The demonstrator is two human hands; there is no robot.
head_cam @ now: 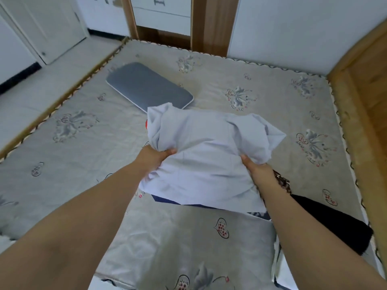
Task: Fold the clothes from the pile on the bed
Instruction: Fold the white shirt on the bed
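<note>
A pale blue-white garment is held up over the middle of the bed. My left hand grips its bunched left side. On the other side, my right hand grips the bunched cloth. The garment's lower edge hangs down over a dark navy piece of clothing lying on the bed. A black garment and a brown patterned one lie to the right, partly hidden by my right arm. A bit of red peeks out behind the held garment.
The bed has a grey flowered cover. A grey flat cushion lies toward the far left. A wooden bed frame runs along the right side. White cabinets and a door stand beyond the bed.
</note>
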